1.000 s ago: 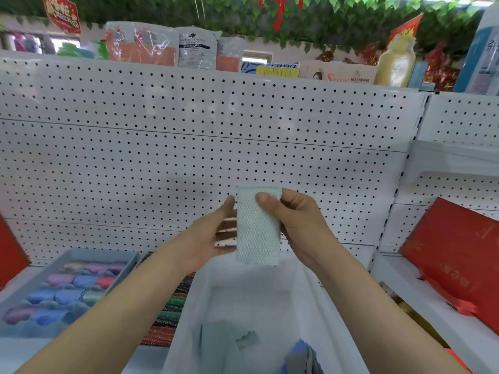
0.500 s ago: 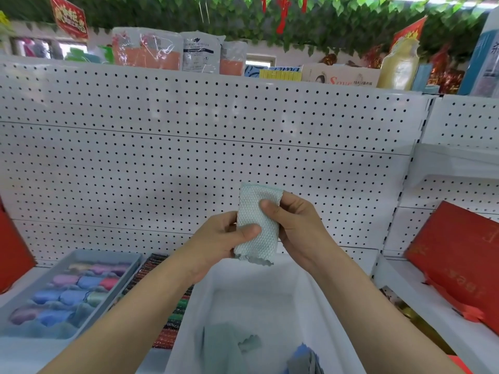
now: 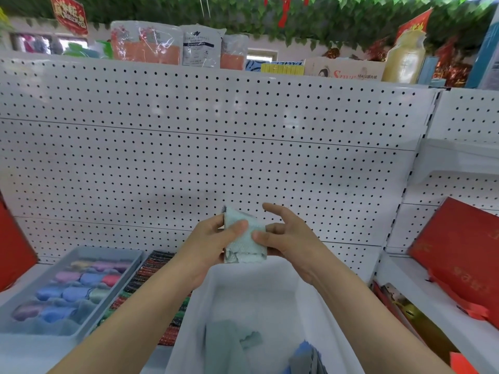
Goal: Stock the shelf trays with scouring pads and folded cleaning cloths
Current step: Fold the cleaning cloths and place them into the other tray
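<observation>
I judge I am mid-fold: my left hand [image 3: 213, 240] and right hand [image 3: 283, 238] each pinch the pale green textured cleaning cloth [image 3: 244, 242] by thumb and fingers above the white plastic tray [image 3: 318, 306], so next comes lowering it in flat.

pale mint cleaning cloth [image 3: 244, 238] with a bumpy waffle weave, folded into a small upright rectangle, scalloped edge at the bottom, held up over the white tray [image 3: 321, 314]. down in that tray lies a grey-green cloth [image 3: 224, 346] with the same wavy edge, next to a blue and grey one [image 3: 306, 359] (partly cut off). left of it, a grey tray [image 3: 129, 279] of pastel scouring pads [image 3: 73, 292] in rows.
</observation>
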